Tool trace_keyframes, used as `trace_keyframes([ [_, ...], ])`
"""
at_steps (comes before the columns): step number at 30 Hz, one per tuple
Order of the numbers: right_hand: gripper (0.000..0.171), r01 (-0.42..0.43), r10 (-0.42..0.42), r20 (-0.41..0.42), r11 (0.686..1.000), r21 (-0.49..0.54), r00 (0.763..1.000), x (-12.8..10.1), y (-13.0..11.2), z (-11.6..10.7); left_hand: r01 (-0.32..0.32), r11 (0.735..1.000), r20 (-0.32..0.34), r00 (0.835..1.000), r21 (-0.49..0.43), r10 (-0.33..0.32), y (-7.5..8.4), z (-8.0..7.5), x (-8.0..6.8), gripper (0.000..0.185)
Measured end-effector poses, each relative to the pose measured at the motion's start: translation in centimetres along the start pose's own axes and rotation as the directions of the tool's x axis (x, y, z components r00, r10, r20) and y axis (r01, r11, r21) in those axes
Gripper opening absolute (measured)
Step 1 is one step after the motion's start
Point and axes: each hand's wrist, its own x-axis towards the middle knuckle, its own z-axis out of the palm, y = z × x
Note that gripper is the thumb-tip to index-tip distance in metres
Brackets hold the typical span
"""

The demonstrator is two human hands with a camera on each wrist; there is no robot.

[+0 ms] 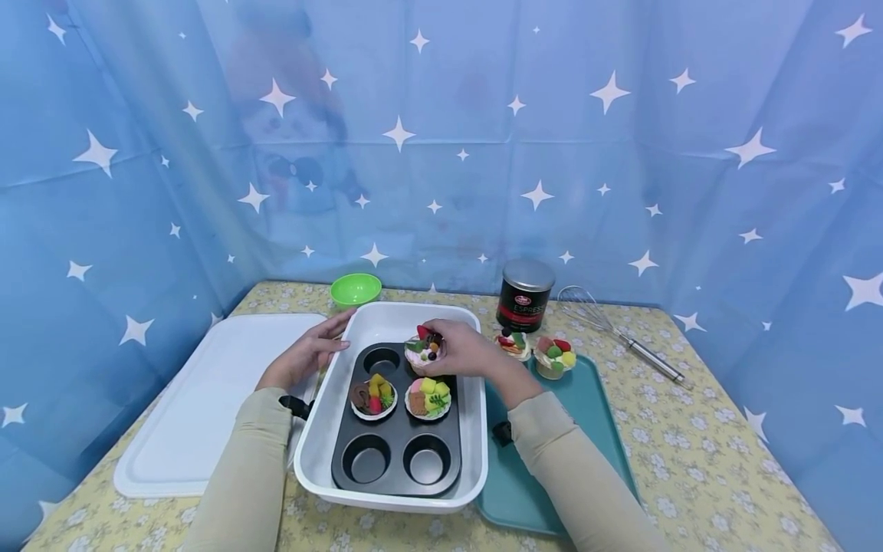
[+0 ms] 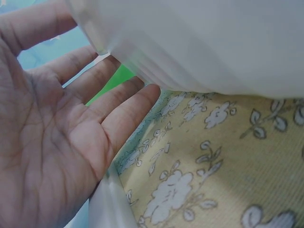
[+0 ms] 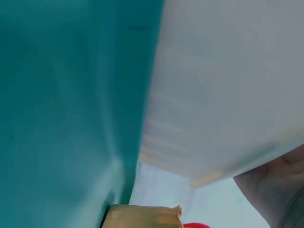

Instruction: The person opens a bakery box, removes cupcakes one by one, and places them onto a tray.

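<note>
Only the head view shows the right hand (image 1: 464, 351) holding a cupcake (image 1: 425, 349)

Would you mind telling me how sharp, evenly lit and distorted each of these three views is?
Head view: even, soft light, sharp centre, wide-angle bending at the edges, faint shadows under the white tub. Left wrist view: left hand sharp, tub wall above it soft and close. Right wrist view: heavily blurred, only teal tray and white tub as colour fields.

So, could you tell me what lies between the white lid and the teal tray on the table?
In the head view, the white tub holding the black muffin tin sits between the white lid and the teal tray.
</note>
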Motion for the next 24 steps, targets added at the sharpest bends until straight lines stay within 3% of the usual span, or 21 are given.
trace_keyframes([
  [14, 0.057, 0.074, -0.075, -0.042, 0.997, -0.013, 0.996, 0.4, -0.1, -0.9, 0.017, 0.999, -0.006, 1.000, -0.031, -0.017, -0.2, -0.3, 0.0, 0.078],
  [24, 0.075, 0.009, -0.009, -0.056, 1.000, -0.008, 0.998, -0.5, -0.8, -2.4, 0.028, 0.999, -0.014, 0.999, -0.032, -0.029, -0.3, -0.3, 0.1, 0.077],
])
